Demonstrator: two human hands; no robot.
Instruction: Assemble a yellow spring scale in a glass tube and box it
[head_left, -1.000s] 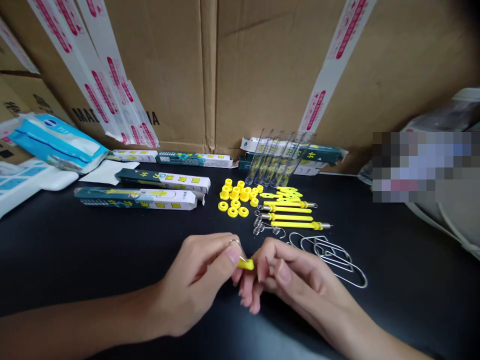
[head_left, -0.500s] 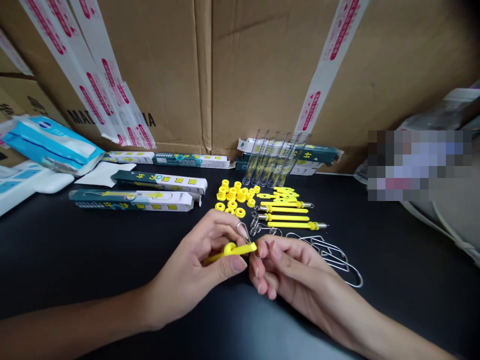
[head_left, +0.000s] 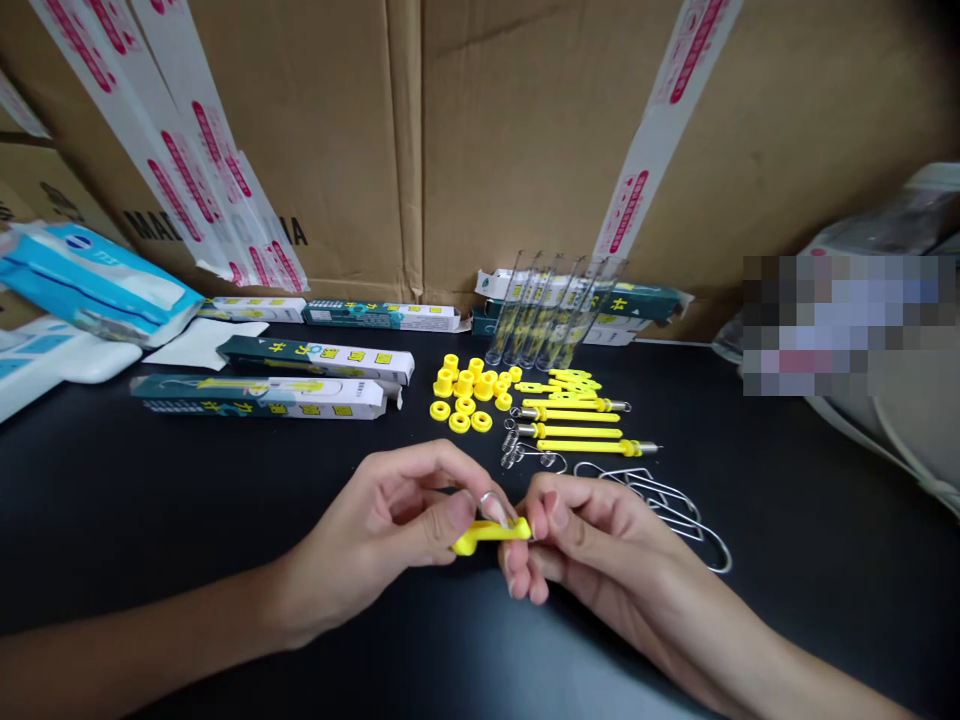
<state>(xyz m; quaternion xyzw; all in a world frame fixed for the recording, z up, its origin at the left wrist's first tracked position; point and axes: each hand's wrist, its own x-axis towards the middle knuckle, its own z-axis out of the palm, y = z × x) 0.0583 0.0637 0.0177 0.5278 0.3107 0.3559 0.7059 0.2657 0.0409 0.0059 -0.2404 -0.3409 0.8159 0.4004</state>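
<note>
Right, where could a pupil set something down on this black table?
The black table is bare between the cartons and left arm, between left arm and right arm, and right of the wire hooks. Beyond the left hand and right hand it is crowded: yellow collars, rods, springs and clear tubes sit close.

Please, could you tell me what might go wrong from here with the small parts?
The metal wire at the end of the yellow part is thin, so it might slip from the fingertips.

The small springs lie loose just beyond the right hand; a knuckle could perhaps scatter them.

The clear tubes stand tilted near the boxes, so a bump might topple them.
</note>
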